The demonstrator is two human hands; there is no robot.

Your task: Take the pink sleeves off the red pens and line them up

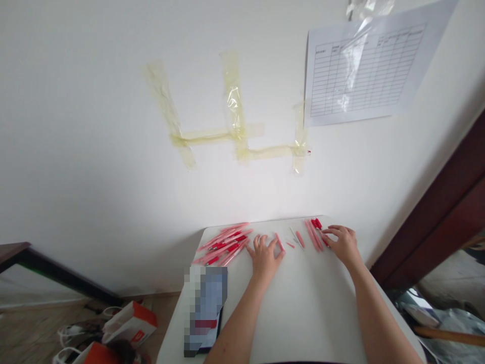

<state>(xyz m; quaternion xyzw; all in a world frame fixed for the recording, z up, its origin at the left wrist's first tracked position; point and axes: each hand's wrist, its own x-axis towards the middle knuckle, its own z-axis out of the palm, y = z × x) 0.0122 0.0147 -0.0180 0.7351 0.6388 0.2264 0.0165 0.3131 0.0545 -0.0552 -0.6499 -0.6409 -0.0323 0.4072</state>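
Observation:
My left hand (265,255) is palm down on the white table, its fingers spread. Beside its thumb and index finger lies a pink pen barrel (279,242), touching or nearly touching the thumb. Toward the table's right back, my right hand (344,244) has its thumb and index finger at a red pen part (326,241), seemingly pinching it. Next to these fingers are several pink barrels (312,235) in a row and more red pen parts (316,223). Between my hands rest a thin white refill (294,234), a pink piece (300,238) and a tiny pink bit (290,245).
A pile of pink and red pens (223,245) covers the table's back left. In front of it lies a phone (210,308), partly blurred. The wall behind bears yellow tape (235,101) and a printed sheet (364,76). Orange-and-white bags (131,323) stand on the floor at left.

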